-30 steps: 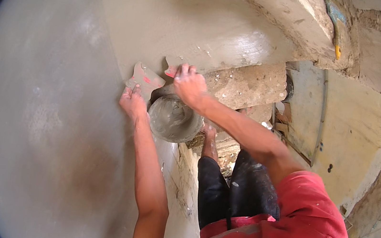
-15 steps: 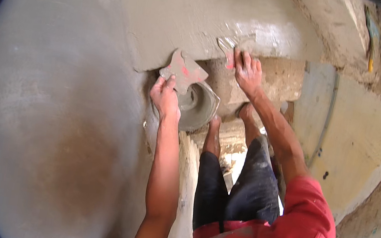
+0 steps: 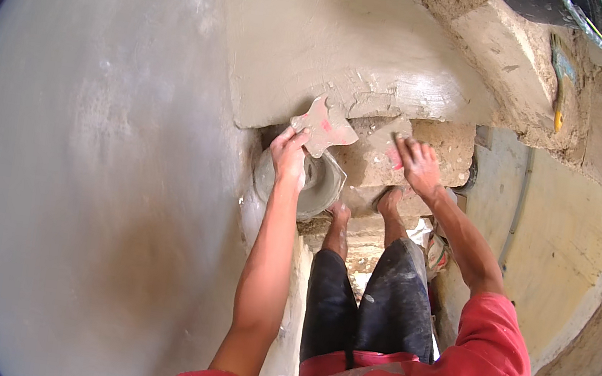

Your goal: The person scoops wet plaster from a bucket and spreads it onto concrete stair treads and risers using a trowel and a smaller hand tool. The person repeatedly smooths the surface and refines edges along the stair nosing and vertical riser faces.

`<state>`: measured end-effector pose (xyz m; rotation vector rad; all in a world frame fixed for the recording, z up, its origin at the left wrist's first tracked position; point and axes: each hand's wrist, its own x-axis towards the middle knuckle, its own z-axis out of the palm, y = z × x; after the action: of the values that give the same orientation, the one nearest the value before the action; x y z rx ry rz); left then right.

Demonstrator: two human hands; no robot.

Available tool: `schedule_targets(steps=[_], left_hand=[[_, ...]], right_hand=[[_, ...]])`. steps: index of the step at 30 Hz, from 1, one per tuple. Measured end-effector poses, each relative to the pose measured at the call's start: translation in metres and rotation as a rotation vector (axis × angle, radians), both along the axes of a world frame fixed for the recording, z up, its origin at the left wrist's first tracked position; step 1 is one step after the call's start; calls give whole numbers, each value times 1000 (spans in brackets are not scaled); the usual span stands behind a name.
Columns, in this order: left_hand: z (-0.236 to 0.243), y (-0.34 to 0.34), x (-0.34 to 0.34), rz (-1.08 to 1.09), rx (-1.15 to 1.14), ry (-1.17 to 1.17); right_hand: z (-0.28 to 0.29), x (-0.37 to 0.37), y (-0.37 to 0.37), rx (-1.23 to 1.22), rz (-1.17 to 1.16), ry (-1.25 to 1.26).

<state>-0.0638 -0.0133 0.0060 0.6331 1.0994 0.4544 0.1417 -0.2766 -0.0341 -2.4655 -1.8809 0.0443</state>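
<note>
My left hand (image 3: 290, 155) grips a flat, plaster-smeared scraper (image 3: 322, 125) with red patches, held over a round bucket of grey wet plaster (image 3: 320, 190), partly hidden by that hand. My right hand (image 3: 419, 165) holds a second grey-coated scraper (image 3: 385, 146) with some red showing, just below the edge of a freshly coated grey surface (image 3: 335, 40). That surface has ridged wet plaster along its lower edge. My bare feet stand on rough concrete steps (image 3: 440, 138) below the scrapers.
A large smooth grey wall (image 3: 79, 143) fills the left side. A brush with a yellow handle (image 3: 558, 115) lies on a rough ledge (image 3: 501, 39) at upper right, near a black bucket (image 3: 538, 6). A pale yellowish board (image 3: 552, 244) stands at right.
Both scrapers have moved rightward in view. The right one went up onto the coated surface, then came down below its edge. A black bucket has come into view at upper right.
</note>
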Motion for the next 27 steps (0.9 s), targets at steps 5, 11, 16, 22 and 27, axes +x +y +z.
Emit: schedule_targets(steps=[5,11,16,22,27], left_hand=[[21,-17,26,-73,17,18],[41,-56,61,-227,211,34],[27,-70,43,-212,237,186],[7,-64,25,29,237,301],[8,-64,7,61,270,366]], right_hand=[[87,6,-2,137,-48,166],[130,7,47,5,31,181],[82,62,103,-194,-205,463],[59,119,124,-182,-458,853],[69,107,97,-19,-495,368]])
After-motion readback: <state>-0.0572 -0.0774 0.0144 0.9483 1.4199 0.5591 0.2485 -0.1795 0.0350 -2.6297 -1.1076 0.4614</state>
